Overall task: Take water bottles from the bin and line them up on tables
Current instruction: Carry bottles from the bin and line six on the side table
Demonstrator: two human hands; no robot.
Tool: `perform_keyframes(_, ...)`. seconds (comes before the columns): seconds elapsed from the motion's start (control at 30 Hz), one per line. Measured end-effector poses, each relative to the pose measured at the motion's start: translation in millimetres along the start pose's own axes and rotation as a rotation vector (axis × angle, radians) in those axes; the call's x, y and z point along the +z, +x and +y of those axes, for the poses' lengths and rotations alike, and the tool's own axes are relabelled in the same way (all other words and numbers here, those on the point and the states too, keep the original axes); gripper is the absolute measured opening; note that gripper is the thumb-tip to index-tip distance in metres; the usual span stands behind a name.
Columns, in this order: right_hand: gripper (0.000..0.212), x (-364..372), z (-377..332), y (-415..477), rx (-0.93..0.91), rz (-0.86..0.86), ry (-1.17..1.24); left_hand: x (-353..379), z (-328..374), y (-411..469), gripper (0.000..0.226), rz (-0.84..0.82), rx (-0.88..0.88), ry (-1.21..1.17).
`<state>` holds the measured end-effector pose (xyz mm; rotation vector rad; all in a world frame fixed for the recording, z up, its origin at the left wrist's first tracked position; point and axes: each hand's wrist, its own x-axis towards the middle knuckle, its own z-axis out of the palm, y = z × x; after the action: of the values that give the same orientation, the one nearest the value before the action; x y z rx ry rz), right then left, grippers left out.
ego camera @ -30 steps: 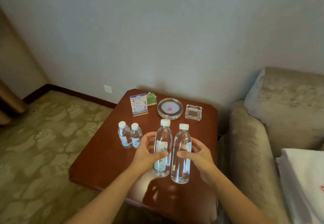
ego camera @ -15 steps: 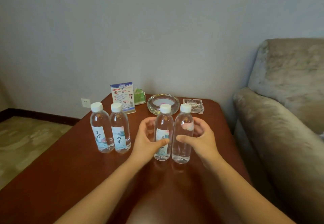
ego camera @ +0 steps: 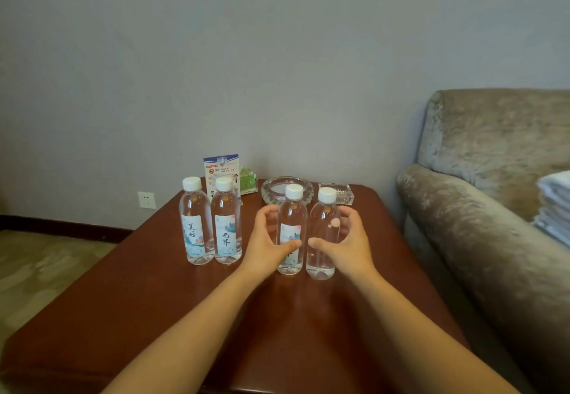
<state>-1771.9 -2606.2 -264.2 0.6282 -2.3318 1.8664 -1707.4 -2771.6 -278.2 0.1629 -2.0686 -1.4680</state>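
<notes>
Head: 美好 btl [ego camera: 196, 224], 无界 btl [ego camera: 227, 227]

On the brown wooden table [ego camera: 154, 316], in a row from the left, stand: a first clear plastic water bottle [ego camera: 196, 224] touching a second bottle [ego camera: 226, 224]; then, apart, a third bottle [ego camera: 292, 218] just beside a fourth bottle [ego camera: 324, 224]. The left grip [ego camera: 265, 248] holds the third bottle; the right grip [ego camera: 348, 245] holds the fourth bottle. Behind the row, left to right: printed card [ego camera: 222, 171], round glass dish [ego camera: 271, 191], square glass ashtray [ego camera: 342, 193]. A grey plush sofa [ego camera: 478, 208] stands right of the table.

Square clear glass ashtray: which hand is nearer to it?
Right. The right hand holds a clear plastic water bottle just in front of the square clear glass ashtray; the left hand holds another bottle further left.
</notes>
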Motion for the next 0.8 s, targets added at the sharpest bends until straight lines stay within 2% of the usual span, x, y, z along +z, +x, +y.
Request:
perform_keyframes(0.07,0.081,-1.2,-2.9,-0.3,0.026,-0.022,-0.059,-2.8,-1.8,-0.1,0.072,-0.009,-0.023,0.012)
perform_keyframes(0.17,0.11,-4.2,-14.2,-3.1,0.022,-0.043,-0.156,-4.9,0.2,-1.5,0.071,-0.042,-0.064,0.053)
perform_keyframes(0.2,0.113,-6.0,-23.1,-4.9,-0.02,-0.027,-0.202,-5.8,2.4,-2.3,0.07,-0.049,-0.07,0.06)
perform_keyframes(0.3,0.09,-10.9,-60.8,-4.4,-0.274,0.001,-0.377,-10.4,10.6,-4.4,0.066,-0.038,-0.069,0.087)
perform_keyframes(0.4,0.063,-6.6,-98.4,5.7,-0.457,-0.127,-0.605,-19.2,18.0,-6.2,0.058,-0.02,-0.072,0.11)
perform_keyframes(0.53,0.05,11.8,-129.1,25.5,-0.456,-0.36,-0.988,-30.4,25.4,-9.9,0.052,-0.07,-0.137,0.144)
perform_keyframes(0.6,0.044,18.0,-135.6,32.1,-0.427,-0.423,-1.098,-32.5,25.3,-13.9,0.053,-0.114,-0.166,0.134)
perform_keyframes(0.7,0.041,22.9,-137.1,40.2,-0.389,-0.461,-1.136,-32.3,23.7,-18.5,0.057,-0.149,-0.187,0.131)
perform_keyframes(0.8,0.041,25.0,-135.4,47.5,-0.383,-0.474,-1.075,-29.2,23.4,-19.7,0.058,-0.137,-0.206,0.115)
